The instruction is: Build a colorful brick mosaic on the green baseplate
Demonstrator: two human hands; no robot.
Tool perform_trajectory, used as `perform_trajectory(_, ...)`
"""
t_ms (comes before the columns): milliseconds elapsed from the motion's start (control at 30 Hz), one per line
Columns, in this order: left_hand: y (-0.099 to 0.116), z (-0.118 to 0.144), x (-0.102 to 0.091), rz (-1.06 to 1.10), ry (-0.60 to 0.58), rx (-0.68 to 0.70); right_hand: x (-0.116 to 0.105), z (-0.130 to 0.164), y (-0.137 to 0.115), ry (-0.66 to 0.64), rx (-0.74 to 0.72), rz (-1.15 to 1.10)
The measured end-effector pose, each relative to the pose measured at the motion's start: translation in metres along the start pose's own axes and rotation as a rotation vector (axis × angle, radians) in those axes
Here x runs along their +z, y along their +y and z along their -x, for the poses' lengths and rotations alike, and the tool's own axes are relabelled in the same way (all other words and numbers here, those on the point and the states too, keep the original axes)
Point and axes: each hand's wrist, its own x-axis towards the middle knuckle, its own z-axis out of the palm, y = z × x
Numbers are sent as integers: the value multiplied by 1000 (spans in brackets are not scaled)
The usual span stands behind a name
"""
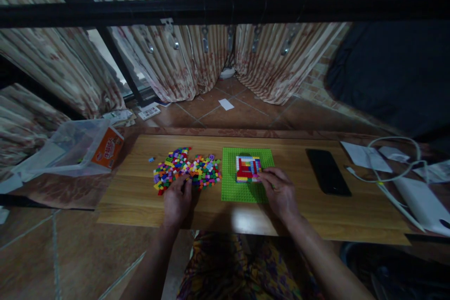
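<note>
– How far's the build (248,169)?
– Small, on the plate (245,193), bare around; pile (206,168) unplaced
– Fingers?
– Right hand (281,192) nearly closed at its edge, left hand (176,198) likewise by the pile; holding anything, can't tell

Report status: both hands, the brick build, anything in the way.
Left hand at pile of small multicoloured plastic bricks. Right hand at right edge of multicoloured plastic-brick build on square green studded baseplate. No obstruction visible.
</note>
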Motion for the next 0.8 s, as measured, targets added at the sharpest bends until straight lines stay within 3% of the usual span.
perform_trajectory(267, 2, 0, 1, 1, -3, -15, 1, -1, 5, -1, -62, 43)
perform_trajectory(800, 3, 1, 0, -1, 9, -31, 7, 0, 1, 13, 15, -127)
